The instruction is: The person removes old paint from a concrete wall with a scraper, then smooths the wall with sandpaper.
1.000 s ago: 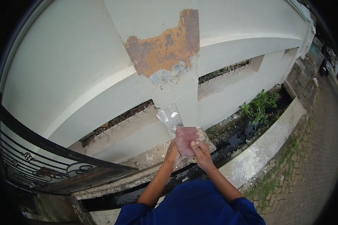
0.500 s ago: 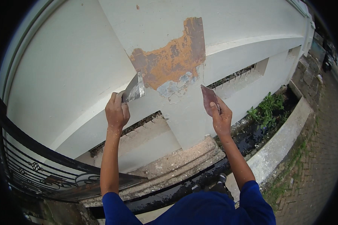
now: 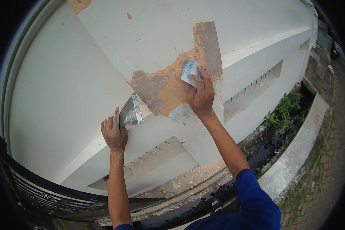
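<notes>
A white-painted wall (image 3: 149, 42) rises before me, its coating gone in an irregular patch (image 3: 157, 88) of orange and grey-brown. On the right part of that patch, my right hand (image 3: 202, 94) presses a piece of sandpaper (image 3: 190, 73), its white printed back facing me and its grit side hidden against the wall. Lower left, my left hand (image 3: 115, 132) grips a putty knife (image 3: 131, 112) with a broad, smeared metal blade. The blade lies near the patch's lower left corner; whether it touches the wall I cannot tell.
A black metal railing (image 3: 53, 195) curves along the lower left. Below the wall runs a ledge (image 3: 195, 180) beside a dark, wet drainage channel (image 3: 172, 211). Green plants (image 3: 285, 113) grow in the channel at right, bordered by a concrete kerb (image 3: 295, 153) and brick paving (image 3: 322, 180).
My right hand has moved up and left, bringing the sandpaper onto the bare patch and turning its white back toward me. The left hand with the putty knife sits lower in view.
</notes>
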Available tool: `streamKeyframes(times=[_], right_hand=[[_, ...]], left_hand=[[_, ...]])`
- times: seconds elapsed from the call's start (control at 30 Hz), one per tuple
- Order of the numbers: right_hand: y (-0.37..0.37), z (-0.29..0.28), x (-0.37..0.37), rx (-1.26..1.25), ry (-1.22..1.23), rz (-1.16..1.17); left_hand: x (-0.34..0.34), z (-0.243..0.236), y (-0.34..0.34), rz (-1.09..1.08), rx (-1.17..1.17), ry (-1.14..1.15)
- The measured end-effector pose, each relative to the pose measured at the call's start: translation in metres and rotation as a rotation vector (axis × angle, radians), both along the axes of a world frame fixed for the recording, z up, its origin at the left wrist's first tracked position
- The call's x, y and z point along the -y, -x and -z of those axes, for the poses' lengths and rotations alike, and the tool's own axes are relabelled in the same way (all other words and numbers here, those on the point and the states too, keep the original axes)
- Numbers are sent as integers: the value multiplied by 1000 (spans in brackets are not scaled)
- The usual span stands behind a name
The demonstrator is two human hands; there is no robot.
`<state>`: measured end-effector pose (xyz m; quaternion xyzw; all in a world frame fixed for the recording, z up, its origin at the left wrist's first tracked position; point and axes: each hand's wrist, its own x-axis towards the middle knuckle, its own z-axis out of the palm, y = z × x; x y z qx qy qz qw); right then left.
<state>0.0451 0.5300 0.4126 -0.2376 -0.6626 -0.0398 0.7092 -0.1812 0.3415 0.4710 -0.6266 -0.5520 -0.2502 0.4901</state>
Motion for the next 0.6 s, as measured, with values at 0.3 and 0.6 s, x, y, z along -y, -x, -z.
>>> streamKeyframes(times=[0.3,0.6], right_hand=[[39,-8,-2,-321,112,47],[51,-22,9,-267,108,13]], left_hand=[[2,2,7,25,-57,30],[0,8,8,15,0,-16]])
